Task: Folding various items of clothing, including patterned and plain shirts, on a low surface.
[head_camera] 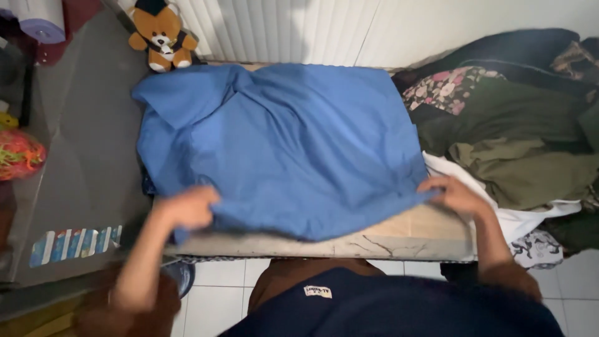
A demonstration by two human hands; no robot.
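Spread across the pale stone worktop [430, 228]: a blue cloth [287, 150], rumpled, covering most of the top from the far edge by the wall down to the near edge. Draped slightly over the near edge at the middle, with a bare strip of worktop showing at the right front corner, cracked lines visible in it.

Left hand [187, 208] at the near left part of the cloth, grip clenched on a bunched fold of the blue fabric, fingers curled in and knuckles up. Right hand [454, 193] at the near right corner of the cloth, grip pinching the hem there, fingers [432, 185] pressed onto the fabric edge. Both forearms reaching in from below, well apart, one at each side of the cloth.

Just beside the right hand, to the right: a heap of clothes [518, 143] in olive, dark and floral fabrics, with a white piece [530, 218] lying beneath the wrist. At the far left corner, against the ribbed white wall: a brown teddy bear [161, 34] in a dark cap, sitting upright, close to the top edge of the cloth. At the left: a grey surface [87, 143], with a bundle of bright orange and green stuff [19, 155] at the frame edge. White tiled floor [215, 293] below the worktop.
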